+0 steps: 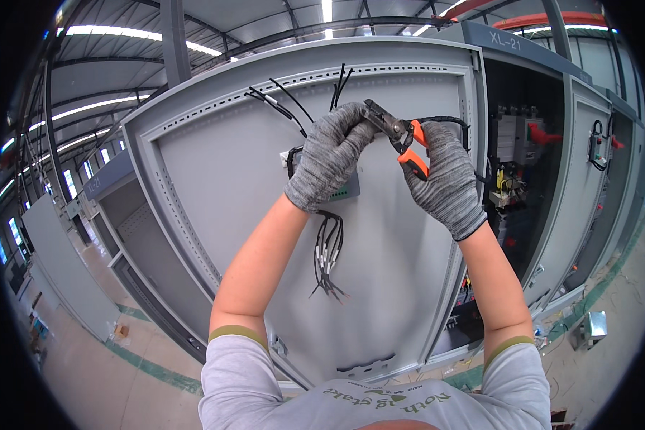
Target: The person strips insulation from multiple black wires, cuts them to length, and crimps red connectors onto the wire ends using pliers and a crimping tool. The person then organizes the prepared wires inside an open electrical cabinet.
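Shirt (301,394), gloved hands (448,179), orange-handled pliers (396,129), cabinet (545,57) holding components (514,137)

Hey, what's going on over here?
A person is working before a grey cabinet door. The gloved right hand holds orange-handled pliers, their tip beside the gloved left hand. Whether the left hand pinches a wire is hard to tell. Black wires hang below it.

Gloves (448,179) in the upper middle are a streaky grey, and the pliers (392,126) have loud orange-and-black handles (416,165). Center's black wires (325,269) with white bands, over a pale grey panel (229,179). Green floor stripe (150,370) lower left.
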A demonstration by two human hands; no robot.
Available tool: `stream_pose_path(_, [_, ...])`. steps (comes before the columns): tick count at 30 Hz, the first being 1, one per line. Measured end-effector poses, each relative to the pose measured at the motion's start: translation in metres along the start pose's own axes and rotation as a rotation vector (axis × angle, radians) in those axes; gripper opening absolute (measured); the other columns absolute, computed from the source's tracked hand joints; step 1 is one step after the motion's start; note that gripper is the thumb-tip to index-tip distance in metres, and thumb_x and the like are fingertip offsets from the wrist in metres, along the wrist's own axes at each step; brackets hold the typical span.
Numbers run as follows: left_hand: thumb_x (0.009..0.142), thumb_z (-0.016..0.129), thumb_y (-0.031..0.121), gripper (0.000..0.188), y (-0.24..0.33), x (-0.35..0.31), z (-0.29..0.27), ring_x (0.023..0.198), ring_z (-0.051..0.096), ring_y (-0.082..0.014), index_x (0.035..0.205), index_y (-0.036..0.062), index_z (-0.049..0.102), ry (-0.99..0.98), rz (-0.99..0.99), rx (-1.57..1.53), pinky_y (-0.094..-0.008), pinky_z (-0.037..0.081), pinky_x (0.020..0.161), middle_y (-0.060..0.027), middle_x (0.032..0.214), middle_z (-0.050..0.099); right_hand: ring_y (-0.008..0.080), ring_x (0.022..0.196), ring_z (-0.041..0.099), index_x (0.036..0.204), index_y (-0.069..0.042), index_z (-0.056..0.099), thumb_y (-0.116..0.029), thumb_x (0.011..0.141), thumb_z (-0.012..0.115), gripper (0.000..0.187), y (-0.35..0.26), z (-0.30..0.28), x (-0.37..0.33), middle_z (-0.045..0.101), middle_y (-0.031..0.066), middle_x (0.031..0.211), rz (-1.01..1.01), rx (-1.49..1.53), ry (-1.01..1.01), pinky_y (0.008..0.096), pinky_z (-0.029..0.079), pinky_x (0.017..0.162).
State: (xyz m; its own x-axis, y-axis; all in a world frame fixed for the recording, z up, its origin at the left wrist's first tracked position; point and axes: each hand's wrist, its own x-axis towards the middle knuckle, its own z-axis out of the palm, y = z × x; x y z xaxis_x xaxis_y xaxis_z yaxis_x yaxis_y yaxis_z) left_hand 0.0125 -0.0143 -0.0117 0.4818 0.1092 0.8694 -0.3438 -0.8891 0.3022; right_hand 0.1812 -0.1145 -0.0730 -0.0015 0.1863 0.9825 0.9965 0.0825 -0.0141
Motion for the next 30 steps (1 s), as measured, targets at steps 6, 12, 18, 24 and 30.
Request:
stream_pose_path(6, [0.092,0.055,0.008,0.018,-0.008,0.003,-0.002,0.07,0.052,-0.009,0.105,0.0014,0.066,-0.025,-0.033,-0.047,-0.0254,0.046,0.067,-0.0029,0.081,0.063,0.0376,0.094,0.062,0.121,0.002,0.051,-0.013,0.071,0.072,0.056,-0.004,-0.001,0.001,0.061,0.0225,0.105,0.019,0.055,-0.019,0.0423,0.053,0.081])
stream_pose_path(12, [0.095,0.056,0.012,0.018,-0.004,0.004,-0.005,0.093,0.058,-0.0103,0.106,0.0006,0.064,-0.04,-0.107,-0.048,-0.0261,0.046,0.086,-0.0028,0.098,0.067,0.0377,0.092,0.064,0.127,0.007,0.046,-0.014,0.077,0.07,0.059,-0.006,-0.003,0.008,0.062,0.0239,0.105,0.151,0.042,-0.173,0.0414,0.053,0.08])
stream_pose_path(18, [0.095,0.057,0.016,0.022,-0.014,0.002,-0.01,0.095,0.058,-0.0112,0.111,0.0026,0.065,-0.05,-0.067,-0.208,-0.0273,0.045,0.09,-0.003,0.098,0.067,0.0249,0.079,0.064,0.117,-0.002,0.052,-0.018,0.08,0.066,0.042,-0.003,0.009,-0.001,0.061,0.0092,0.09,0.634,1.572,-0.667,0.0348,0.052,0.074])
stream_pose_path(24, [0.097,0.055,0.016,0.022,-0.012,0.005,-0.018,0.074,0.049,-0.0056,0.115,0.0038,0.059,0.183,0.145,-0.05,-0.0229,0.044,0.071,-0.0017,0.098,0.063,0.0155,0.091,0.058,0.121,-0.002,0.053,-0.029,0.086,0.065,0.046,0.015,0.007,0.01,0.056,0.0036,0.094,0.423,1.086,-0.408,0.0317,0.047,0.088])
stream_pose_path(30, [0.088,0.064,0.013,0.032,-0.02,0.035,-0.011,0.075,0.058,-0.0091,0.117,0.003,0.055,0.483,0.382,0.562,-0.0252,0.048,0.071,-0.0056,0.09,0.066,0.0322,0.095,0.063,0.123,0.0,0.048,-0.025,0.084,0.065,0.05,0.037,0.029,0.018,0.061,0.0175,0.102,0.227,0.211,-0.06,0.0392,0.05,0.085])
